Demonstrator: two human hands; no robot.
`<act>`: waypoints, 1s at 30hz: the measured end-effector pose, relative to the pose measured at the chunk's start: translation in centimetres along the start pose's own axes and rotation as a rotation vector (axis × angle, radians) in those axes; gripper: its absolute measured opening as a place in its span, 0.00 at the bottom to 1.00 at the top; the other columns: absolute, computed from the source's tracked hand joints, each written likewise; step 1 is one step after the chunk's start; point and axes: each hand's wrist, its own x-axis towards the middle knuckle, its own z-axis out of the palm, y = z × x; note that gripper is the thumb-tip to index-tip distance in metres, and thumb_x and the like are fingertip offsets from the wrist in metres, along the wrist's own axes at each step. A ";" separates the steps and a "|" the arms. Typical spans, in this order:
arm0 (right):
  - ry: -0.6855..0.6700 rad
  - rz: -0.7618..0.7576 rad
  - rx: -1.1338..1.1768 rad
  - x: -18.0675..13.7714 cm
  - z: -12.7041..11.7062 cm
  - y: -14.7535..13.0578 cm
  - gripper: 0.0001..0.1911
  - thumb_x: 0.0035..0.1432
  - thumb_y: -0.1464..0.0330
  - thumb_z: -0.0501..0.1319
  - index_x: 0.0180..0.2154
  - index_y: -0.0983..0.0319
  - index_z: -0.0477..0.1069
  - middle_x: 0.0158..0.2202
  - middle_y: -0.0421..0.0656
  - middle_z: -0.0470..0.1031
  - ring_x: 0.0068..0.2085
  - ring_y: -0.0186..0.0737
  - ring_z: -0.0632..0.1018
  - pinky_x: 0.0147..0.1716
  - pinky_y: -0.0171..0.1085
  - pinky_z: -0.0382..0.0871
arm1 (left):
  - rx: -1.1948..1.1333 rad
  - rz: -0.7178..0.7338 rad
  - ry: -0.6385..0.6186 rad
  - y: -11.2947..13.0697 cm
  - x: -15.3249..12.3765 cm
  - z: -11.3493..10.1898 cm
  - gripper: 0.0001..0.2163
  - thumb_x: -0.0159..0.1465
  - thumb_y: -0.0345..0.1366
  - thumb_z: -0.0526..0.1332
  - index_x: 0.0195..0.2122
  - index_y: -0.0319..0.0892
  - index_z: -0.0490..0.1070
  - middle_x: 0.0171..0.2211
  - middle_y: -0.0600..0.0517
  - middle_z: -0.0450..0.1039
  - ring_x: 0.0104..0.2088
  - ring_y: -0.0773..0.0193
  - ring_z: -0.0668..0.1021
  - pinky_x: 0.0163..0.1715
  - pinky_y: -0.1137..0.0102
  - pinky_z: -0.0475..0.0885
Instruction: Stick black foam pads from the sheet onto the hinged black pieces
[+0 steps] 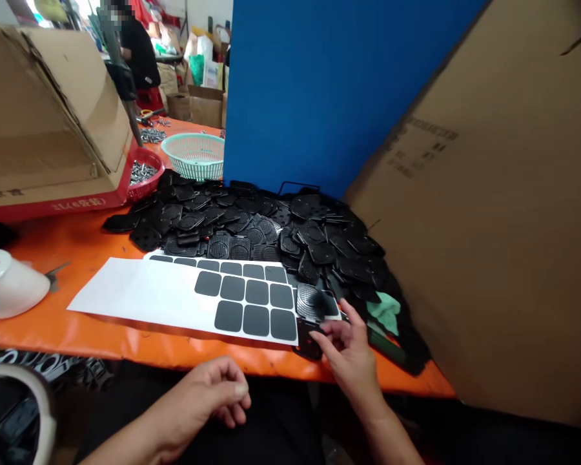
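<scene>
My left hand (217, 392) hovers at the table's front edge, fingers curled and thumb pressed to the index finger; whatever may be in the pinch is hidden. My right hand (349, 349) is at the right end of a white sheet of dark rounded-square stickers (256, 292), its thumb and fingers apart. Close by its thumb and fingertips lies a black plastic plate (308, 341); whether they touch it I cannot tell. Just behind is a ridged black plate (310, 301), partly blurred. The sticker sheet is bare white on its left, and a second sheet (252, 269) shows beneath it.
A heap of black plates (242, 216) covers the back of the orange table (140, 339). Cardboard boxes (503, 226) and a blue panel (319, 90) border it. A white roll (10, 284), a green basket (196, 155) and a red basket (148, 181) stand left. A person (138, 48) sits beyond.
</scene>
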 end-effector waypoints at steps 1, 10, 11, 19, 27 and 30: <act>0.008 -0.001 0.047 0.0 -0.1 -0.5 0.39 0.57 0.64 0.64 0.65 0.58 0.49 0.31 0.38 0.72 0.28 0.35 0.74 0.28 0.34 0.74 | 0.023 0.013 -0.006 0.1 0.3 0.4 0.08 0.57 0.38 0.63 0.31 0.39 0.68 0.31 0.49 0.75 0.29 0.66 0.76 0.31 0.72 0.66; 0.002 -0.273 0.235 -2.8 0.1 -8.3 0.36 0.58 0.75 0.62 0.63 0.54 0.50 0.32 0.39 0.72 0.32 0.37 0.76 0.35 0.38 0.76 | -0.068 0.286 -0.113 1.6 1.6 3.8 0.20 0.52 0.37 0.71 0.45 0.42 0.72 0.46 0.46 0.74 0.49 0.57 0.75 0.52 0.65 0.66; -0.037 -0.304 0.270 -3.1 0.3 -9.0 0.36 0.58 0.76 0.61 0.64 0.54 0.50 0.32 0.40 0.72 0.33 0.38 0.76 0.35 0.39 0.76 | -0.118 0.309 -0.160 1.6 1.6 4.2 0.19 0.53 0.38 0.71 0.46 0.42 0.73 0.46 0.46 0.75 0.48 0.57 0.75 0.51 0.65 0.66; 0.000 -0.324 0.207 -3.0 -0.3 -10.0 0.11 0.56 0.76 0.64 0.39 0.56 0.76 0.45 0.46 0.68 0.46 0.45 0.73 0.44 0.45 0.73 | -0.468 0.075 0.074 -0.4 1.9 2.2 0.14 0.56 0.42 0.68 0.37 0.37 0.73 0.29 0.46 0.78 0.28 0.58 0.79 0.34 0.64 0.74; -0.417 0.438 0.477 -5.5 1.0 -10.7 0.09 0.56 0.61 0.66 0.30 0.60 0.73 0.26 0.39 0.69 0.27 0.34 0.69 0.26 0.31 0.65 | -0.634 -0.110 -0.091 -0.9 -0.5 0.6 0.25 0.70 0.50 0.43 0.47 0.36 0.71 0.39 0.42 0.78 0.36 0.59 0.80 0.35 0.67 0.72; -0.524 0.564 0.518 -5.8 2.1 -10.8 0.12 0.55 0.59 0.67 0.30 0.60 0.72 0.26 0.38 0.68 0.27 0.32 0.67 0.26 0.31 0.63 | -0.631 -0.085 -0.161 -0.8 -1.2 0.8 0.27 0.70 0.51 0.42 0.49 0.35 0.71 0.40 0.40 0.77 0.39 0.59 0.79 0.36 0.69 0.71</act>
